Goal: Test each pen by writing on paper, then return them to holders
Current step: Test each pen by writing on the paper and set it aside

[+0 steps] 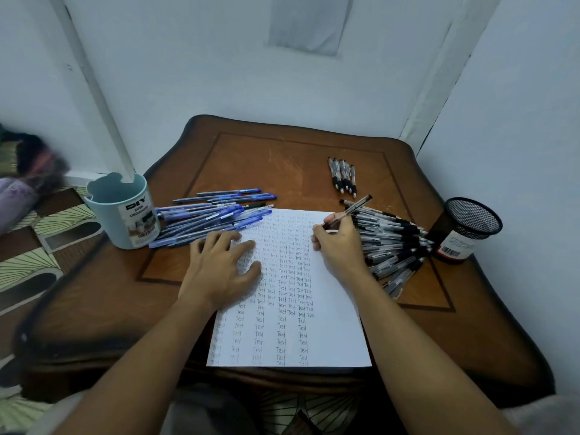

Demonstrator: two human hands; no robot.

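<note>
Your right hand (pixel 337 246) pinches a black pen (pixel 351 210), tip on the paper (pixel 332 309). Your left hand (pixel 222 265) lies flat there, fingers spread, blue pens (pixel 213 215) just beyond its fingertips.

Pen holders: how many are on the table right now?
2. A light blue holder stands at the table's left edge beside the blue pens; a black mesh holder stands at the right edge beside the black pens. Neither visibly holds pens.

White paper sheet (pixel 332 309) flat on table, columns of "Test" covering its left and middle, one black pen (pixel 351 211) tilted with tip on sheet, blue pens (pixel 213 216) heaped left, black pens (pixel 390 243) heaped right, light-blue holder (pixel 124 211) upright far left, black mesh holder (pixel 467 229) upright far right
</note>
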